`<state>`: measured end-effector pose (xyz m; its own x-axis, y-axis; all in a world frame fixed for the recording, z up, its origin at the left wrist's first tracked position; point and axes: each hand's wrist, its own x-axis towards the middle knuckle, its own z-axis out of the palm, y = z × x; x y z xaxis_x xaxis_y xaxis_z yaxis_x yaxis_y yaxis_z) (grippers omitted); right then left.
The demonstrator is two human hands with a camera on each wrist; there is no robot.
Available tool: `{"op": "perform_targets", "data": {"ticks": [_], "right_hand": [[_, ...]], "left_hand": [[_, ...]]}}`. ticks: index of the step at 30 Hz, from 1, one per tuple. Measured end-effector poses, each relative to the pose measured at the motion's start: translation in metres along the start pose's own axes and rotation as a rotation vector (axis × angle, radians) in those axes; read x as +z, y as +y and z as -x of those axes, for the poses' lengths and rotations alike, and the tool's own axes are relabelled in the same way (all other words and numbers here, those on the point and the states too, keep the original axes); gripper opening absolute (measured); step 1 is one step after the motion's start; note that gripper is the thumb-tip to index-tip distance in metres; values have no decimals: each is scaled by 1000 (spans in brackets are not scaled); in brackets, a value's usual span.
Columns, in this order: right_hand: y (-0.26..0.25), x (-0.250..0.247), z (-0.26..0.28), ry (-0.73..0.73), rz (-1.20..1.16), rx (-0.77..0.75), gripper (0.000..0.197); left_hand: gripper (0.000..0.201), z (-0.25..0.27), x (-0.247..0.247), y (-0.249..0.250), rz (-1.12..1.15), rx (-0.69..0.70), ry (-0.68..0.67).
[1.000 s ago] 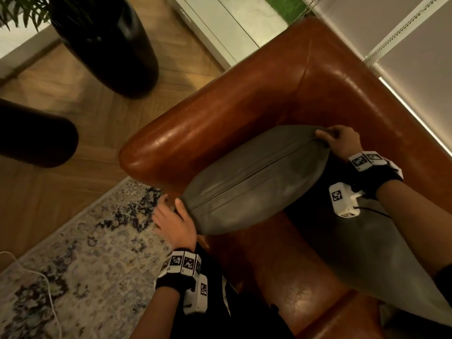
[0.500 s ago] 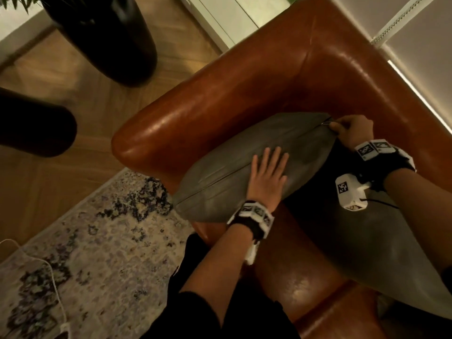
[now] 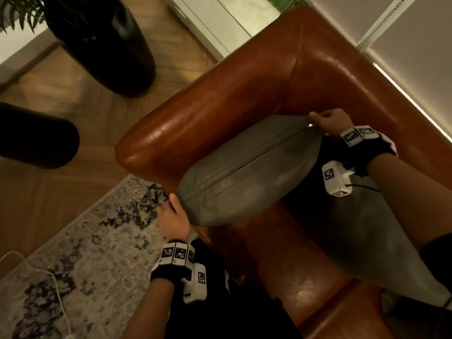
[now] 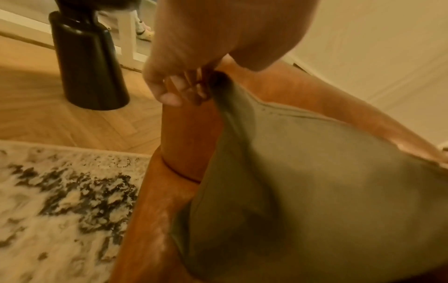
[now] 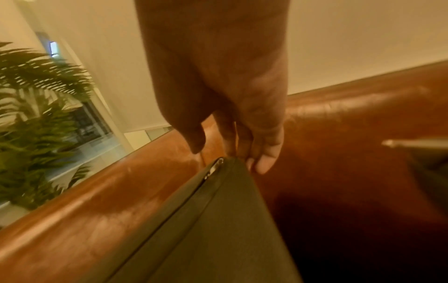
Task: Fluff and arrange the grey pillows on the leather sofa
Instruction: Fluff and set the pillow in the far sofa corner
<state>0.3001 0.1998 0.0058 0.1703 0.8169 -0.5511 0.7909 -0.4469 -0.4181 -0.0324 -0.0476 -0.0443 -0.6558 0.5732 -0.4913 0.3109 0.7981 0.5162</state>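
A grey pillow (image 3: 249,172) stands on edge, zip seam up, against the armrest of the brown leather sofa (image 3: 220,99). My left hand (image 3: 175,215) grips its near corner, fingers curled round the fabric (image 4: 218,92). My right hand (image 3: 327,122) pinches the far corner by the zip pull (image 5: 215,166). A second grey pillow (image 3: 371,236) lies flat on the seat under my right forearm.
A tall black planter (image 3: 102,42) with a fern stands on the wood floor left of the sofa. Another dark round object (image 3: 34,135) sits at the left edge. A patterned rug (image 3: 80,253) with a white cable lies in front. A wall and window blind run behind the backrest.
Half a second ago my left hand lay flat on the pillow's side; it has gone back to gripping the near corner. My right hand has kept hold of the far corner.
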Motion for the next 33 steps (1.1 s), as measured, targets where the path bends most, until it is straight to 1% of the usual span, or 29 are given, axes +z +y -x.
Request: {"op": "perform_targets", "data": {"ticks": [2, 4, 8, 10, 12, 15, 16, 18, 19, 24, 26, 28, 30, 31, 33], "right_hand": [[-2, 5, -2, 19, -25, -2, 49], [-3, 8, -4, 70, -61, -21, 40], [-5, 0, -5, 217, -156, -54, 35], [-6, 1, -8, 204, -155, -35, 35], [-7, 6, -10, 143, -146, 22, 38], [-9, 12, -13, 100, -188, 107, 50], [-11, 12, -14, 95, -193, 104, 48], [-12, 11, -16, 103, -198, 80, 34], [-12, 11, -18, 112, -215, 72, 30], [-17, 16, -21, 203, -293, 86, 35], [-20, 20, -22, 218, -273, 86, 37], [-19, 21, -21, 209, -225, 69, 39], [-14, 17, -18, 177, -188, 29, 42], [-9, 15, -16, 155, -187, 11, 44], [-2, 8, -10, 102, -223, 9, 46]], "left_hand": [[49, -2, -3, 8, 97, -29, -23], [45, -4, -7, 8, 136, -28, -11], [37, -5, -15, 4, 145, 126, 30], [33, 0, -12, 4, 142, 155, 49], [33, 4, -9, 5, 164, 126, 55], [37, 6, -6, 6, 211, 57, 30], [38, 7, -5, 5, 233, 32, 18], [38, 5, -6, 2, 281, 13, 3], [36, 2, -7, 0, 304, 12, -1], [32, -5, -13, -1, 349, -12, -2], [30, -6, -16, 2, 377, -38, -32], [22, -5, -18, 0, 405, -57, -78], [19, -2, -22, -8, 396, -59, -155], [20, 0, -24, -12, 369, -47, -219], [33, 2, -27, -20, 285, -16, -339]]}}
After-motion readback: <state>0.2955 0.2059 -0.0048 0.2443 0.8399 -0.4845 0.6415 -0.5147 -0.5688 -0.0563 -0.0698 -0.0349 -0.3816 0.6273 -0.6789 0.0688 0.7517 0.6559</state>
